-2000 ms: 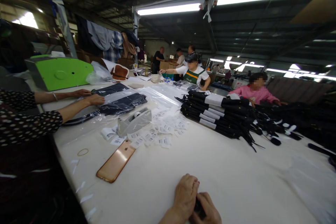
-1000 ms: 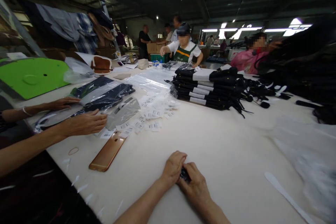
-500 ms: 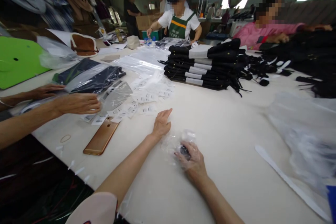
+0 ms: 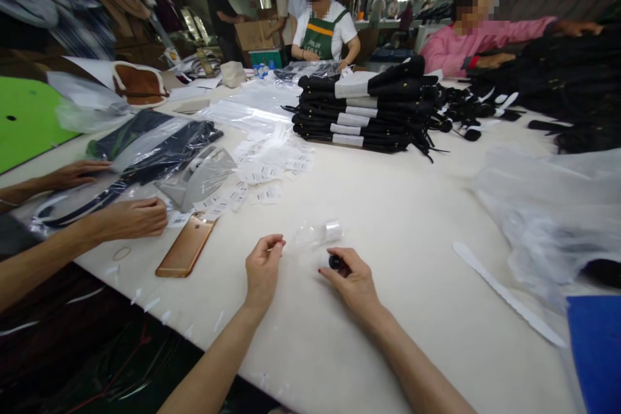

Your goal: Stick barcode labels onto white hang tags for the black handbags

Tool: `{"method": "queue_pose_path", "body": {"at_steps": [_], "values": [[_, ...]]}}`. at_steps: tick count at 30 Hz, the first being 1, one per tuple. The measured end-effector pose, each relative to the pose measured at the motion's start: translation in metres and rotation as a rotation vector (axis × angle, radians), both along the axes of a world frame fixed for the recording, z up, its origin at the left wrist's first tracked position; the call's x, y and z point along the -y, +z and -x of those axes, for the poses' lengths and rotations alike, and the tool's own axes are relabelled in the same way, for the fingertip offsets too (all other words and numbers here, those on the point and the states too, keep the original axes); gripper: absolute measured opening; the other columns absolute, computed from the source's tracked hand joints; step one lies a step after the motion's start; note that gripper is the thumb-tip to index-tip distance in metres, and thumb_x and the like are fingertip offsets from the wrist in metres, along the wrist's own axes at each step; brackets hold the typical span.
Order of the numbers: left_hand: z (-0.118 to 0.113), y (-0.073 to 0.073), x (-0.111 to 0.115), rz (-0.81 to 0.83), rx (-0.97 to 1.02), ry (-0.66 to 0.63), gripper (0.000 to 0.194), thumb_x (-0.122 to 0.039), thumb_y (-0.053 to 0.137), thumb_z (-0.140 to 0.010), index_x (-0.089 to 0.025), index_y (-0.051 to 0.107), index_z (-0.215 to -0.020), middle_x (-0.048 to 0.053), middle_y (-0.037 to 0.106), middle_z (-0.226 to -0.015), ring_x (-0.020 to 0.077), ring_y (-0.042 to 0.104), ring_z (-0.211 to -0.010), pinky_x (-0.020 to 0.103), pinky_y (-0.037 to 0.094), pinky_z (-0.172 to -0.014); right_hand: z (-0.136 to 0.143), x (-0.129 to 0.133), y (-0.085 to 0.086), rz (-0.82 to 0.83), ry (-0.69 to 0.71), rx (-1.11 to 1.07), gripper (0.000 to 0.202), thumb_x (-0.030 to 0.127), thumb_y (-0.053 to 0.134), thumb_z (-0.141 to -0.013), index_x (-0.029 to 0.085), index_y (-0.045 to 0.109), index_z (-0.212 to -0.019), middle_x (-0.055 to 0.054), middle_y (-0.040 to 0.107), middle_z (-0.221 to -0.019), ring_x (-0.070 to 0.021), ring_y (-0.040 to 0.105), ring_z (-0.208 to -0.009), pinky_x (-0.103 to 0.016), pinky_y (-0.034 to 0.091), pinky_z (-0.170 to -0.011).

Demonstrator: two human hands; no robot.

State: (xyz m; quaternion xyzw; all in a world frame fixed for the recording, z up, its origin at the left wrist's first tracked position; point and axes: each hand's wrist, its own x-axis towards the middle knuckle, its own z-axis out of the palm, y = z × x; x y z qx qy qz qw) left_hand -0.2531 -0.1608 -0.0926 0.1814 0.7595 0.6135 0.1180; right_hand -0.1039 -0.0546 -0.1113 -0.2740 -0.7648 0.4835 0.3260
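**Black object (image 4: 334, 262) in the right hand (image 4: 358, 281), clear plastic (image 4: 321, 235) just beyond**

Head view: the right hand is partly curled, thumb and fingers around the small black object; its long axis cannot be told. The left hand (image 4: 262, 272), apart to its left, has its fingertips together; whether they pinch anything is unclear. On the table (image 4: 398, 207), the plastic runs crosswise from near the left fingertips to just beyond the right hand.
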Motion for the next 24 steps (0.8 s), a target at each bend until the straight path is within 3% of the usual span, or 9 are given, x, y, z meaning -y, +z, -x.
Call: {"method": "queue_pose_path", "body": {"at_steps": [1, 3, 7, 9, 12, 17, 21, 24], "values": [[-0.013, 0.003, 0.012, 0.001, 0.003, 0.032, 0.022, -0.032, 0.057, -0.073, -0.015, 0.060, -0.086, 0.001, 0.062, -0.075, 0.0131, 0.057, -0.073, 0.023, 0.044, -0.064, -0.005, 0.003, 0.006, 0.024, 0.000, 0.002, 0.031, 0.032, 0.066, -0.070, 0.018, 0.060, -0.097, -0.003, 0.059, -0.085, -0.0114, 0.053, -0.066, -0.026, 0.048, -0.062], [-0.041, 0.011, 0.029, -0.005, 0.083, -0.032, 0.022, -0.033, 0.058, -0.074, -0.014, 0.059, -0.084, 0.000, 0.058, -0.070, 0.0112, 0.054, -0.066, 0.022, 0.042, -0.060, -0.015, 0.011, 0.019, 0.055, 0.016, -0.008, 0.032, 0.031, 0.068, -0.069, 0.017, 0.059, -0.097, -0.003, 0.058, -0.084, -0.0094, 0.050, -0.061, -0.025, 0.047, -0.059], [-0.088, 0.025, 0.034, -0.158, 0.549, -0.394, 0.034, -0.036, 0.058, -0.076, -0.013, 0.056, -0.100, 0.003, 0.058, -0.080, 0.0124, 0.056, -0.068, 0.022, 0.043, -0.055, -0.037, 0.033, 0.041, 0.060, 0.083, -0.041, 0.031, 0.029, 0.066, -0.071, 0.019, 0.059, -0.099, -0.002, 0.057, -0.086, -0.0083, 0.049, -0.061, -0.023, 0.047, -0.057], [-0.101, 0.029, 0.029, -0.270, 0.728, -0.488, 0.036, -0.036, 0.059, -0.076, -0.013, 0.057, -0.104, 0.004, 0.058, -0.081, 0.0112, 0.055, -0.066, 0.022, 0.043, -0.054, -0.047, 0.042, 0.047, 0.034, 0.107, -0.040, 0.029, 0.026, 0.063, -0.073, 0.021, 0.060, -0.101, -0.003, 0.057, -0.088, -0.0093, 0.050, -0.065, -0.023, 0.047, -0.057], [-0.111, 0.029, 0.025, -0.364, 0.858, -0.540, 0.036, -0.035, 0.064, -0.072, -0.012, 0.060, -0.100, 0.005, 0.060, -0.080, 0.0109, 0.055, -0.065, 0.022, 0.042, -0.056, -0.065, 0.051, 0.051, -0.021, 0.122, -0.041, 0.032, 0.025, 0.060, -0.076, 0.023, 0.058, -0.108, -0.003, 0.055, -0.090, -0.0111, 0.053, -0.072, -0.025, 0.048, -0.062], [-0.118, 0.028, 0.036, -0.379, 0.940, -0.595, 0.038, -0.031, 0.072, -0.064, -0.013, 0.061, -0.096, 0.006, 0.063, -0.086, 0.0163, 0.060, -0.076, 0.027, 0.046, -0.065, -0.091, 0.056, 0.051, -0.053, 0.154, -0.025, 0.032, 0.027, 0.056, -0.080, 0.026, 0.058, -0.112, -0.003, 0.056, -0.095, -0.0120, 0.056, -0.080, -0.028, 0.050, -0.072], [-0.124, 0.031, 0.045, -0.386, 0.955, -0.629, 0.038, -0.025, 0.075, -0.061, -0.013, 0.062, -0.094, 0.006, 0.065, -0.084, 0.0172, 0.062, -0.077, 0.025, 0.046, -0.065, -0.102, 0.062, 0.050, -0.078, 0.114, -0.078, 0.024, 0.028, 0.059, -0.079, 0.024, 0.063, -0.102, -0.003, 0.061, -0.089, -0.0122, 0.059, -0.075, -0.026, 0.052, -0.066], [-0.128, 0.031, 0.051, -0.396, 0.962, -0.638, 0.038, -0.020, 0.077, -0.058, -0.011, 0.063, -0.091, 0.005, 0.065, -0.079, 0.0145, 0.062, -0.072, 0.023, 0.047, -0.063, -0.105, 0.069, 0.049, -0.183, 0.080, -0.044, 0.022, 0.030, 0.058, -0.079, 0.023, 0.063, -0.100, -0.005, 0.064, -0.090, -0.0143, 0.061, -0.076, -0.027, 0.053, -0.064]]}}
